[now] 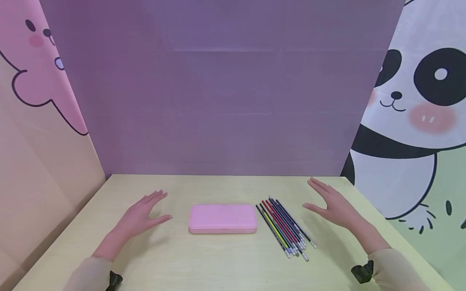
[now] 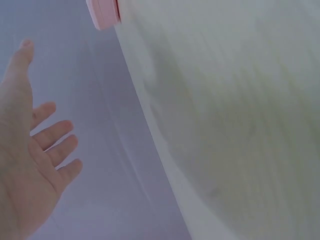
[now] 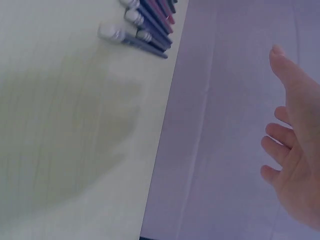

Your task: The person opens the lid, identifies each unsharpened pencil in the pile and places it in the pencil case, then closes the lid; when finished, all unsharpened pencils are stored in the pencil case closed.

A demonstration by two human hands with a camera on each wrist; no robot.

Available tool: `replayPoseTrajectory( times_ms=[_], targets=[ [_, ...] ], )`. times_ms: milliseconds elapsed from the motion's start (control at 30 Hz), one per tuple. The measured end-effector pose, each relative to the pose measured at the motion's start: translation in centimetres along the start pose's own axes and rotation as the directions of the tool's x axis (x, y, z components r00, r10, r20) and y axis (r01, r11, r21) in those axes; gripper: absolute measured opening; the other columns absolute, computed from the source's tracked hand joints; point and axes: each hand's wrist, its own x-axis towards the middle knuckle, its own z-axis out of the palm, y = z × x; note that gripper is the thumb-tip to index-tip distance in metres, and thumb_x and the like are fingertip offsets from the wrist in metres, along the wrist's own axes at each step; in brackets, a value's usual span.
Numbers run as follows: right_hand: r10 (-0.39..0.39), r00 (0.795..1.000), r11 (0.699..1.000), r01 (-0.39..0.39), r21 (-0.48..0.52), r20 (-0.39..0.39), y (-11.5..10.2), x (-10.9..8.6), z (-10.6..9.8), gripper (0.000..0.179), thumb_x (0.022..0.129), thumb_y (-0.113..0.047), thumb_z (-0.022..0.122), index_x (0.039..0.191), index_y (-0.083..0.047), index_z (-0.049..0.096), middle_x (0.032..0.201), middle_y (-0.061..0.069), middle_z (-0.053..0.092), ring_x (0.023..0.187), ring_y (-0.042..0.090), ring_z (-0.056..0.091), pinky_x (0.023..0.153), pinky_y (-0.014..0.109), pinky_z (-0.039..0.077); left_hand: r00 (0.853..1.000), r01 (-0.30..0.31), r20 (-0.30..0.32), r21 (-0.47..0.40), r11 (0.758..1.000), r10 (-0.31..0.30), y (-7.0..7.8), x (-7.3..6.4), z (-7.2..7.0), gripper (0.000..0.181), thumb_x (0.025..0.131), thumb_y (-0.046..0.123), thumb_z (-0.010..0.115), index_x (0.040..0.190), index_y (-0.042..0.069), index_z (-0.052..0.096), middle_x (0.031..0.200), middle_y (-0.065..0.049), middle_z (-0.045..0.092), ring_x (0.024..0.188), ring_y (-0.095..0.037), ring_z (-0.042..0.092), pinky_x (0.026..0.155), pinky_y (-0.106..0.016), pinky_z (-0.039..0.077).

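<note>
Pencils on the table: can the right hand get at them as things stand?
Probably yes: the right hand is empty and nothing shows between it and the pencils; the pink case lies on their other side.

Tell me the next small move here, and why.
Probably the left hand should move to the pink case, ready to open it: it looks shut, the pencils lie loose beside it, and neither that hand nor the right hand holds anything.
</note>
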Motion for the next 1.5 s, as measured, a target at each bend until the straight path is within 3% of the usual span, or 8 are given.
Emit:
replayPoseTrajectory(
  times_ms=[200,433,800,1167,1267,1500],
  targets=[
    [-0.020,1.000,0.999,0.020,0.033,0.004,-2.1,1.2,0.8,0.073,0.087,-0.044,0.063,0.143,-0.007,0.036,0.146,0.018,0.039,0.132,0.040,0.036,0.105,0.058,0.034,0.999,0.033,0.040,-0.094,0.995,-0.029,1.2,0.5,0.8,0.077,0.080,0.062,0.061,0.139,0.015,0.045,0.143,-0.011,0.045,0.131,-0.034,0.042,0.103,-0.055,0.040],
    [-0.080,0.997,0.995,0.081,0.058,-0.021,-4.8,2.5,1.9,0.065,0.088,-0.037,0.063,0.142,-0.008,0.040,0.144,0.014,0.043,0.132,0.035,0.041,0.105,0.052,0.039,0.998,0.018,0.063,-0.174,0.985,-0.007,2.1,1.5,1.7,0.076,0.079,0.054,0.067,0.139,0.013,0.044,0.140,-0.009,0.049,0.130,-0.032,0.044,0.106,-0.050,0.038],
    [-0.196,0.980,0.973,0.199,0.114,-0.043,-8.6,3.8,3.5,0.058,0.088,-0.031,0.064,0.138,-0.008,0.046,0.140,0.011,0.049,0.129,0.030,0.046,0.103,0.048,0.042,0.986,0.042,0.167,-0.303,0.952,0.009,2.9,2.5,3.1,0.077,0.080,0.044,0.070,0.141,0.009,0.041,0.143,-0.011,0.045,0.133,-0.033,0.039,0.109,-0.051,0.035],
    [-0.231,0.973,0.956,0.222,0.191,0.025,-11.6,5.0,5.4,0.058,0.090,-0.036,0.061,0.139,-0.010,0.045,0.143,0.007,0.047,0.132,0.027,0.043,0.107,0.045,0.038,0.969,0.035,0.242,-0.348,0.937,0.054,3.7,3.5,4.1,0.086,0.079,0.046,0.071,0.144,0.004,0.034,0.147,-0.013,0.039,0.134,-0.035,0.038,0.111,-0.051,0.032],
    [-0.240,0.969,0.953,0.225,0.203,0.051,-12.4,5.2,6.1,0.057,0.090,-0.034,0.062,0.139,-0.011,0.045,0.142,0.006,0.047,0.132,0.025,0.043,0.107,0.044,0.039,0.963,0.059,0.267,-0.354,0.933,0.041,3.8,3.6,4.3,0.088,0.077,0.046,0.073,0.145,0.006,0.033,0.148,-0.012,0.039,0.135,-0.033,0.037,0.112,-0.049,0.031],
    [-0.274,0.955,0.942,0.242,0.233,0.118,-14.3,5.7,8.1,0.054,0.092,-0.035,0.059,0.139,-0.011,0.046,0.143,0.004,0.047,0.133,0.023,0.042,0.108,0.042,0.040,0.961,0.066,0.273,-0.375,0.925,0.042,3.7,3.5,4.6,0.087,0.077,0.040,0.075,0.144,0.004,0.033,0.147,-0.014,0.039,0.134,-0.035,0.038,0.111,-0.051,0.032]
  ],
)
